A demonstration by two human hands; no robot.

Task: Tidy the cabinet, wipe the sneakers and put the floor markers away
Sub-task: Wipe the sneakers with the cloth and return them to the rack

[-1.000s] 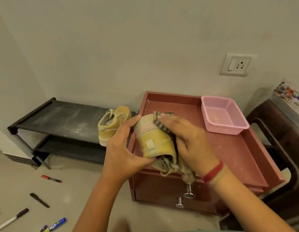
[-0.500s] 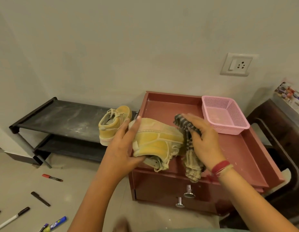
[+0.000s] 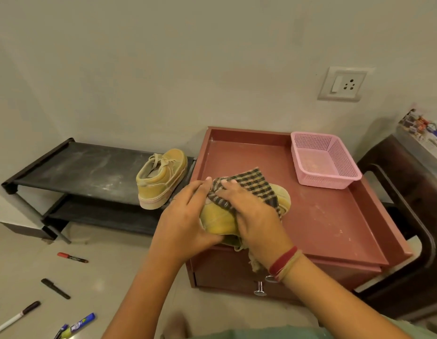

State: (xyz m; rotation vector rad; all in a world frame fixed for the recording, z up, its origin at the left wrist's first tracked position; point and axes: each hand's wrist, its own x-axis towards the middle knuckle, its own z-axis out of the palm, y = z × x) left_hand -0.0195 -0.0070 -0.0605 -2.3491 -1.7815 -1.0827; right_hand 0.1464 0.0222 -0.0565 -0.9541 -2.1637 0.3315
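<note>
2 sneakers, tan suede, 1 in hand and 1 parked. Sneaker 1 (image 3: pixel 220 221) is held in the air over the front left corner of the cabinet (image 3: pixel 335 228). The left hand (image 3: pixel 185 221) wraps its fingers round the near end. The right hand (image 3: pixel 254 216) lies on top with fingers stretched out, pressing a checked cloth (image 3: pixel 246 189) flat against the upper; a loose tail of cloth hangs below that wrist. Sneaker 2 (image 3: pixel 161 179) stands upright at the right end of the black shoe rack (image 3: pixel 90 167), just beside the cabinet. 1 pink basket (image 3: pixel 327 183) sits at the cabinet's back right corner, nothing visible in it. At least 4 floor markers (image 3: pixel 55 288) lie scattered on the floor to the left, well apart from the cabinet and not yet collected. Step in hand, as judged: wiping sneaker 1. Handling note: the left hand should brace firmly so the shoe does not twist under pressure. Strokes should run 1 way along the suede, and the shoe should be turned to reach the sole edge and heel. The hanging tail is best gathered into the palm, clear of the dusty cabinet top. The top shows pale smears, so it probably needs wiping too.
</note>
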